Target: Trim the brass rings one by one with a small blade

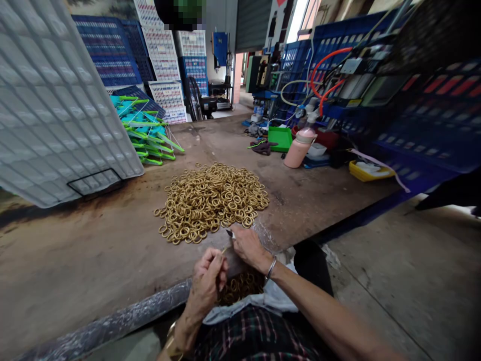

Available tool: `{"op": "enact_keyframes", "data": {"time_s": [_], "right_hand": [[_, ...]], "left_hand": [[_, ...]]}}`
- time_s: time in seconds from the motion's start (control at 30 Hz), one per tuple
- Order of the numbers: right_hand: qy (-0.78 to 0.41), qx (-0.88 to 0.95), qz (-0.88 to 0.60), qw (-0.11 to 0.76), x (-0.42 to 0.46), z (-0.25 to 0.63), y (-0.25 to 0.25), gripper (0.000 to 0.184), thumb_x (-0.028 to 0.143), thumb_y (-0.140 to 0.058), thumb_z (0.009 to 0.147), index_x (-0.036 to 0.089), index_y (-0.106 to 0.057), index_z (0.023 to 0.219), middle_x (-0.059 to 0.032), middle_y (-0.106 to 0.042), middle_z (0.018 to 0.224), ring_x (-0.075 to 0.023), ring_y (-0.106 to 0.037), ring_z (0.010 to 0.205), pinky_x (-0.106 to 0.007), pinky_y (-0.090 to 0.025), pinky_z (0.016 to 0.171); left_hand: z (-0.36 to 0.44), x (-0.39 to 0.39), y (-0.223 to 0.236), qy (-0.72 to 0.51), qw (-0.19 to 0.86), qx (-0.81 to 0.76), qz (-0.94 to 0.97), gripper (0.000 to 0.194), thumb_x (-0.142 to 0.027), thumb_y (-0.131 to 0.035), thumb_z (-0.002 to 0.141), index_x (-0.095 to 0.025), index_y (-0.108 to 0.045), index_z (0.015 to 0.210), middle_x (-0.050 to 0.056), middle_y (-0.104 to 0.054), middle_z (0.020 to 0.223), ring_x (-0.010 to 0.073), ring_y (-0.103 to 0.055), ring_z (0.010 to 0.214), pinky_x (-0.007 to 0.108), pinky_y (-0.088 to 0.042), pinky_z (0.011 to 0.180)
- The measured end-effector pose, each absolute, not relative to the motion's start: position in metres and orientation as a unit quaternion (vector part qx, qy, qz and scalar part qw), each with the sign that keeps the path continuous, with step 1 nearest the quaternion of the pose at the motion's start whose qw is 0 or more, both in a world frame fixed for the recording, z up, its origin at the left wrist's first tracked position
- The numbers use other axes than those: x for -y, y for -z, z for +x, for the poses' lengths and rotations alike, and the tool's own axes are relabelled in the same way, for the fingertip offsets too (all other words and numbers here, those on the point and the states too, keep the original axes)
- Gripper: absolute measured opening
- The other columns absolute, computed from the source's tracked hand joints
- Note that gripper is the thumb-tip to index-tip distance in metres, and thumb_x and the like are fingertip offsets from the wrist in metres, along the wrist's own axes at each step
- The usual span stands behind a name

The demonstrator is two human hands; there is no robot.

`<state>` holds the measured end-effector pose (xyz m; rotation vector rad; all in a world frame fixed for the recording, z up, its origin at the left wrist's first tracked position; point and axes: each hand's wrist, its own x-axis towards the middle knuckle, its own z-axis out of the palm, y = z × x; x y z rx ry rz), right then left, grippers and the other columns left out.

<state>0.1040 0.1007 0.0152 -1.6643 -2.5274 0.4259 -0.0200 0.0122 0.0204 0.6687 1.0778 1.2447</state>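
Note:
My left hand (207, 276) is closed near the table's front edge, pinching a gold-coloured ring (224, 249) that shows edge-on between thumb and fingertips. Just right of it, my right hand (248, 244) is closed around a small knife (229, 233); only its dark pointed tip shows, the rest being hidden in the fingers. Beyond both hands a heap of gold-coloured rings (214, 198) lies on the table. Below them, more rings (244, 288) lie in an open whitish bag (250, 302) at my lap.
A large white plastic crate (71, 105) stands tilted at the left of the brown table (112, 250). Behind it lie green and turquoise plastic pieces (150, 133). A pink bottle (298, 149), a green tray (280, 139) and a yellow dish (370, 172) stand at the right, near machinery with orange hoses.

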Motion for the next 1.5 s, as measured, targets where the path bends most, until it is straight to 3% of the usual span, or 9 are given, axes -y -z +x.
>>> {"op": "enact_keyframes", "data": {"time_s": [0.17, 0.4, 0.53, 0.67, 0.8, 1.0, 1.23, 1.4, 1.5], "right_hand": [[-0.099, 0.786, -0.599, 0.112, -0.133, 0.105, -0.025, 0.026, 0.017, -0.041, 0.082, 0.019, -0.048, 0.107, -0.0066, -0.065, 0.091, -0.0172, -0.060, 0.082, -0.024, -0.033, 0.065], [-0.072, 0.796, -0.592, 0.104, -0.155, 0.098, -0.029, 0.020, 0.018, -0.041, 0.082, 0.022, -0.052, 0.098, -0.0040, -0.066, 0.089, -0.0168, -0.061, 0.078, -0.024, -0.031, 0.060], [-0.074, 0.798, -0.589, 0.104, -0.159, 0.100, -0.027, 0.019, 0.016, -0.041, 0.080, 0.021, -0.054, 0.094, -0.0046, -0.065, 0.085, -0.0159, -0.060, 0.075, -0.024, -0.029, 0.057], [-0.089, 0.807, -0.566, 0.144, -0.157, 0.106, -0.025, 0.024, 0.014, -0.042, 0.078, 0.020, -0.054, 0.098, -0.0035, -0.064, 0.080, -0.0152, -0.058, 0.071, -0.023, -0.028, 0.058], [-0.205, 0.814, -0.500, 0.213, -0.139, 0.109, -0.026, 0.020, 0.020, -0.039, 0.084, 0.019, -0.055, 0.095, -0.0001, -0.059, 0.070, -0.0127, -0.053, 0.064, -0.021, -0.031, 0.060], [-0.410, 0.783, -0.391, 0.257, -0.101, 0.106, -0.038, 0.018, 0.027, -0.042, 0.085, 0.018, -0.055, 0.077, 0.0033, -0.052, 0.065, -0.0100, -0.047, 0.061, -0.019, -0.034, 0.057], [-0.559, 0.674, -0.406, 0.261, -0.083, 0.096, -0.033, 0.018, 0.031, -0.047, 0.079, 0.017, -0.050, 0.068, 0.0048, -0.048, 0.056, -0.0076, -0.041, 0.051, -0.018, -0.032, 0.049], [-0.661, 0.549, -0.439, 0.264, -0.076, 0.088, -0.021, 0.025, 0.042, -0.045, 0.079, 0.019, -0.043, 0.067, 0.0093, -0.040, 0.046, -0.0039, -0.025, 0.033, -0.017, -0.020, 0.034], [-0.695, 0.517, -0.431, 0.255, -0.075, 0.086, -0.018, 0.027, 0.044, -0.044, 0.078, 0.020, -0.042, 0.067, 0.0094, -0.041, 0.047, -0.0033, -0.023, 0.030, -0.017, -0.017, 0.031]], "left_hand": [[-0.025, -0.018, -0.017, -0.576, 0.675, -0.429, 0.170, 0.030, -0.041, -0.065, 0.069, -0.015, -0.050, 0.074, 0.001, -0.059, 0.072, 0.0051, -0.045, 0.047, 0.016, -0.028, 0.036], [-0.034, -0.021, -0.016, -0.572, 0.717, -0.392, 0.070, 0.028, -0.030, -0.069, 0.064, -0.016, -0.057, 0.086, -0.001, -0.058, 0.064, 0.0073, -0.050, 0.047, 0.016, -0.033, 0.037], [-0.037, -0.024, -0.015, -0.562, 0.729, -0.390, 0.020, 0.017, -0.025, -0.068, 0.064, -0.013, -0.057, 0.067, 0.003, -0.061, 0.067, 0.0093, -0.055, 0.054, 0.017, -0.039, 0.041], [-0.037, -0.028, -0.016, -0.564, 0.707, -0.425, 0.037, 0.021, -0.026, -0.071, 0.061, -0.014, -0.054, 0.065, 0.003, -0.061, 0.068, 0.0119, -0.059, 0.059, 0.017, -0.040, 0.041], [-0.034, -0.032, -0.017, -0.590, 0.653, -0.451, 0.145, 0.032, -0.039, -0.072, 0.060, -0.017, -0.050, 0.070, -0.005, -0.050, 0.056, 0.0068, -0.048, 0.046, 0.014, -0.031, 0.035], [-0.033, -0.034, -0.015, -0.555, 0.543, -0.551, 0.305, 0.042, -0.048, -0.059, 0.072, -0.018, -0.052, 0.101, -0.007, -0.047, 0.054, 0.0057, -0.041, 0.040, 0.014, -0.029, 0.035], [-0.033, -0.028, -0.011, -0.538, 0.518, -0.571, 0.340, 0.032, -0.048, -0.058, 0.073, -0.016, -0.056, 0.078, -0.006, -0.045, 0.052, 0.0052, -0.039, 0.041, 0.015, -0.028, 0.038], [-0.032, -0.024, -0.008, -0.543, 0.520, -0.569, 0.334, 0.032, -0.048, -0.058, 0.073, -0.017, -0.055, 0.078, -0.006, -0.048, 0.054, 0.0053, -0.041, 0.042, 0.015, -0.029, 0.038], [-0.031, -0.022, -0.006, -0.540, 0.535, -0.562, 0.327, 0.033, -0.049, -0.058, 0.072, -0.017, -0.054, 0.078, -0.005, -0.050, 0.057, 0.0049, -0.041, 0.042, 0.014, -0.029, 0.037]]}}
